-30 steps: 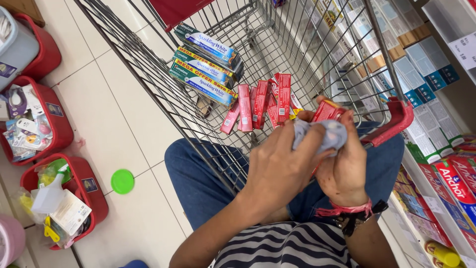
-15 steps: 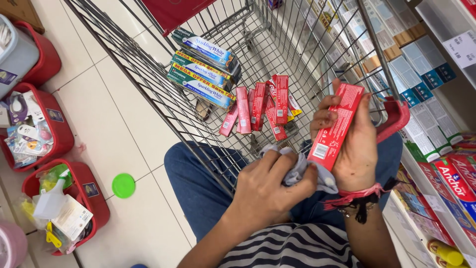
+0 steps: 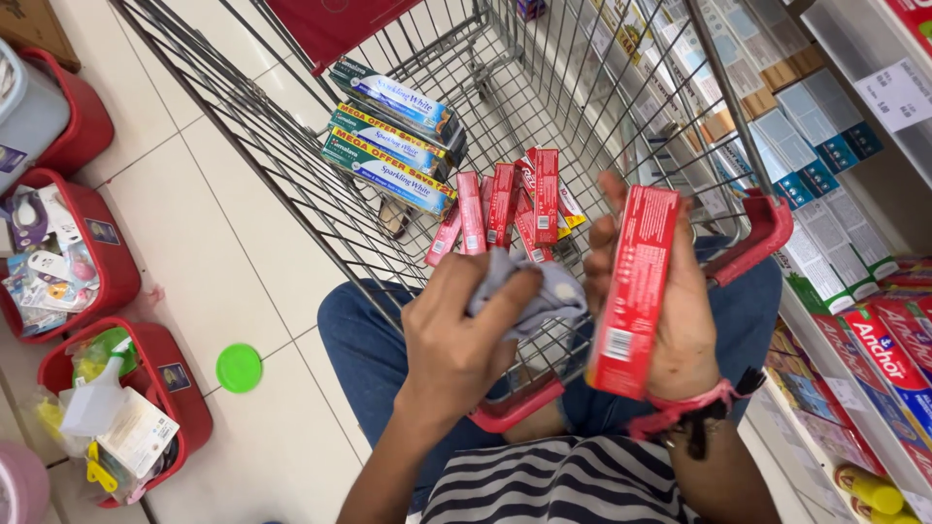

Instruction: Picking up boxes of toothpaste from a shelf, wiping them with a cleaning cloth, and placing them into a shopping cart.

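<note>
My right hand (image 3: 680, 320) holds a long red toothpaste box (image 3: 631, 291) upright in front of me. My left hand (image 3: 456, 340) is closed on a crumpled grey cloth (image 3: 544, 291), just left of the box and touching its side. Both hands hover over the near end of a wire shopping trolley (image 3: 320, 204). Inside the trolley lie several more red toothpaste boxes (image 3: 505, 209) and three green-and-blue toothpaste boxes (image 3: 388, 146) stacked behind them.
Shop shelves (image 3: 835, 194) with boxed goods run along the right. Red baskets (image 3: 97, 408) full of small items stand on the tiled floor at left, a green lid (image 3: 239, 368) beside them. My knees in blue jeans (image 3: 369, 340) sit under the trolley.
Both hands were wrapped around the cloth and box a second ago. The right hand has lifted the red box clear and upright; the left hand keeps the cloth beside it.
</note>
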